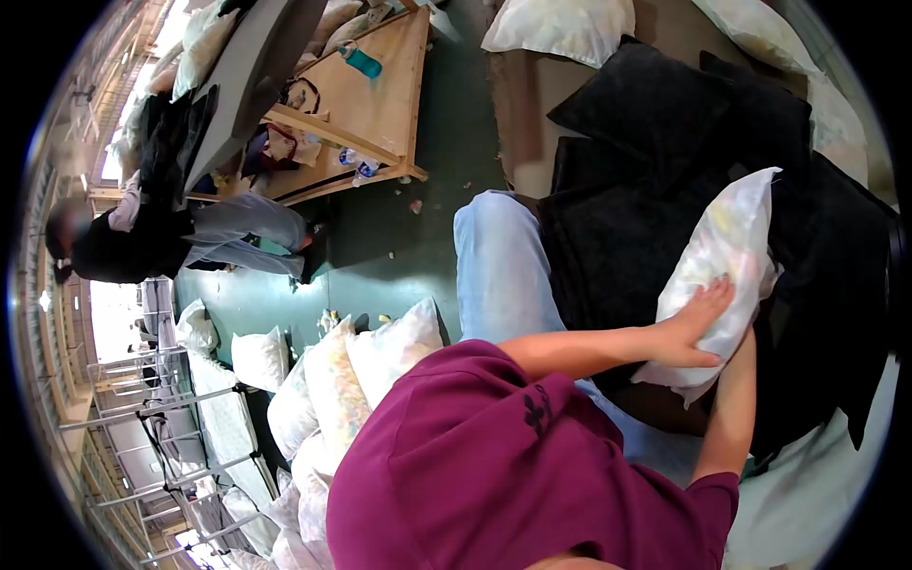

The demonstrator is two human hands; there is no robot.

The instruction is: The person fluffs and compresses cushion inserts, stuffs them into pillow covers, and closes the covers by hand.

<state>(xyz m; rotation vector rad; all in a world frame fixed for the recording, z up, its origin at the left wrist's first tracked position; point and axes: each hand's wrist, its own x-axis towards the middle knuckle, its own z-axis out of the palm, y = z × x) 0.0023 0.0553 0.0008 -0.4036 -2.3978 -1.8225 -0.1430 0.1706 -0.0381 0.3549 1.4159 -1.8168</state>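
Observation:
A white cushion insert (pixel 719 242), with coloured filling showing faintly through its thin cloth, stands tilted in front of me. My left hand (pixel 698 323) lies flat on its near side, fingers stretched out and thumb apart. The right forearm reaches up behind the insert's lower edge; the cloth hides that hand, so its grip is out of sight. Under and around the insert is a heap of black fabric, with a black cushion or cover (pixel 646 104) at the top and more black cloth (pixel 826 285) to the right.
White stuffed inserts (pixel 560 28) lie beyond the black heap, and more (pixel 394 347) are piled behind me at left. A wooden-framed table (pixel 380 85) bears a teal bottle (pixel 361 63). Another person (pixel 133 233) stands at far left by a grey surface. Scraps dot the green floor (pixel 446 152).

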